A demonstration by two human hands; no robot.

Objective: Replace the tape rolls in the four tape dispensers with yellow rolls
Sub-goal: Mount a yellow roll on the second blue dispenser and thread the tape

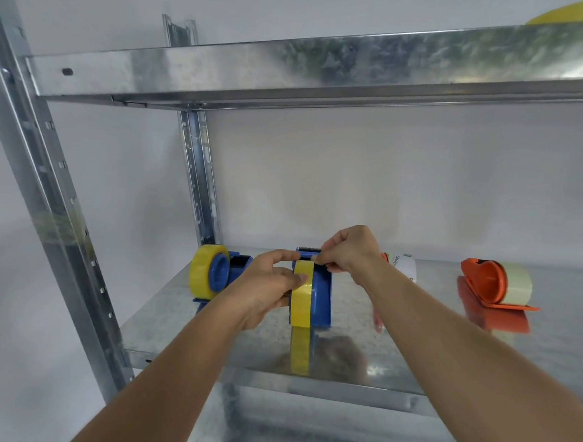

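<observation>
A blue tape dispenser point(321, 295) stands in the middle of the metal shelf point(408, 343) with a yellow roll point(301, 301) in it. My left hand point(270, 286) grips that roll from the left. My right hand point(349, 251) pinches the yellow tape's free end near the dispenser's toothed blade point(308, 249). At the left lies a second blue dispenser point(223, 275) holding a yellow roll point(201, 271). An orange dispenser point(486, 285) at the right carries a pale cream roll point(516, 285).
A white roll with print point(404, 265) sits behind my right wrist, partly hidden. Something yellow point(559, 15) shows on the upper shelf point(275, 66) at the far right. Steel uprights point(46, 200) stand at the left, a white wall behind.
</observation>
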